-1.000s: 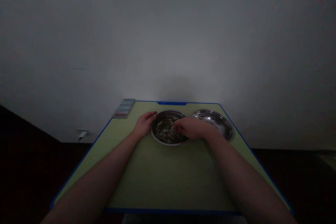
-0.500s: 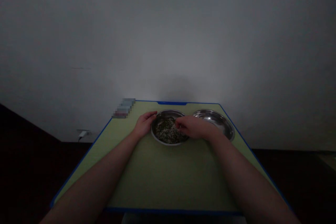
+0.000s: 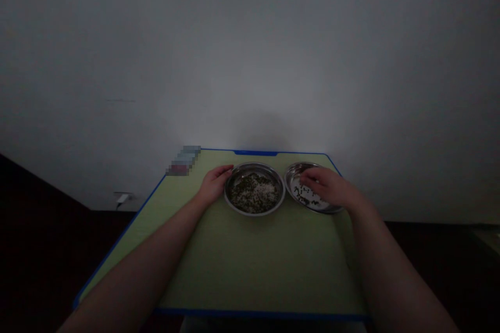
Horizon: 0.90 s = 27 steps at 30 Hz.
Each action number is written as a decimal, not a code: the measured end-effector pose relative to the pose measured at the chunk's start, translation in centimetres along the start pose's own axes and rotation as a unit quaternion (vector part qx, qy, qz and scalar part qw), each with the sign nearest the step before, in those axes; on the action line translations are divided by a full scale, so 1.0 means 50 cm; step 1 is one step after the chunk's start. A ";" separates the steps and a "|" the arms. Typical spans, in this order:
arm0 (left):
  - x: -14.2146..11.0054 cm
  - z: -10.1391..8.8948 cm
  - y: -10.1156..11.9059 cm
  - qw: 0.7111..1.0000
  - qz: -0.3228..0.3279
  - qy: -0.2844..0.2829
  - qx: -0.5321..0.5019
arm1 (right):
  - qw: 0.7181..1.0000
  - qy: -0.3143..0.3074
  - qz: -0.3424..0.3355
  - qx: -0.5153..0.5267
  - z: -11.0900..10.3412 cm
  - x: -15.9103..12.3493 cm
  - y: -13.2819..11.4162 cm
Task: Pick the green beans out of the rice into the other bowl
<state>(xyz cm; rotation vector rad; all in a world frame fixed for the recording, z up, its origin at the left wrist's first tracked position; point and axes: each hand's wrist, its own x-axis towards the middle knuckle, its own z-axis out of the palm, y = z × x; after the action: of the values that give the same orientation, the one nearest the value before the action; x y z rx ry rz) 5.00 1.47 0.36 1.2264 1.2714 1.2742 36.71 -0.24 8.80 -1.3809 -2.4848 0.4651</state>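
Note:
A round metal bowl [image 3: 254, 213] stands on the table, with white grains like rice mixed with small dark green beans [image 3: 255, 192] in it. My left hand [image 3: 214, 183] grips its left rim, the fingers along the outer side. To the right, close beside it, sits a second metal bowl [image 3: 289, 179] with a few dark beans [image 3: 302, 192] scattered over its bottom. Above this second bowl is my right hand [image 3: 325, 184], its fingers bent and pinched together. Whatever lies between those fingertips is too small and dark to make out. The hand covers the bowl's right part.
Both bowls rest on a light green table [image 3: 250, 260] with a blue edge. A blurred-out patch [image 3: 183, 161] covers something at the table's back left corner. Behind the table rises a plain wall [image 3: 250, 62], with a white plug [image 3: 123, 199] low on the left.
My right hand has moved right, from inside the left bowl to over the right one, where dark beans now show. My left hand has stayed at the left bowl's rim.

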 end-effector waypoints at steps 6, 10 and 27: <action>0.004 -0.003 -0.006 1.000 0.005 0.005 0.004 | 0.998 0.012 0.047 0.043 0.001 -0.018 0.049; 0.004 -0.004 -0.008 1.000 0.002 0.007 -0.006 | 0.997 0.007 0.058 0.045 0.002 -0.021 0.062; 0.001 -0.001 -0.001 1.000 0.006 0.008 0.004 | 0.999 0.005 0.034 -0.006 0.000 -0.007 0.025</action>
<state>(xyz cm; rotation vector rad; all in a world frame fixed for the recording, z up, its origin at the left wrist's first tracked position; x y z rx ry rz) 4.96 1.50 0.30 1.2330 1.2828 1.2904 37.84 0.08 8.28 -1.4717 -2.4439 0.4562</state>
